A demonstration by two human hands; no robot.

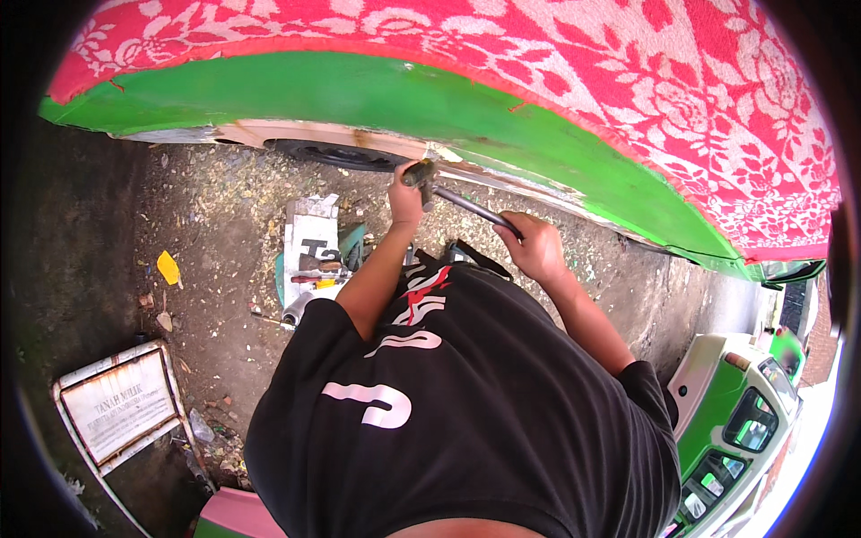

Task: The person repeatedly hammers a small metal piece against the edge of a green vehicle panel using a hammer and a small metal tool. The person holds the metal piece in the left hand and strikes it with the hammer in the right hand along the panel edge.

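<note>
My right hand [538,249] is wrapped round the handle end of a hammer [473,207] with a grey tubular shaft. The hammer's head is up against the lower edge of a green vehicle body [430,99], where the paint is stripped to beige and rust. Close beside the head, my left hand [406,199] is closed, its fingers partly hidden by the hammer. Whatever it grips cannot be made out. A dark wheel [332,154] shows under the body edge, just left of my left hand.
A pink-and-white floral cloth [628,81] covers the vehicle's top. Hand tools [318,273] lie on a white board [309,224] on chip-strewn ground. A yellow piece [169,267] lies to the left, above a rusty framed sign [117,403]. A green-and-white van [735,421] stands at lower right.
</note>
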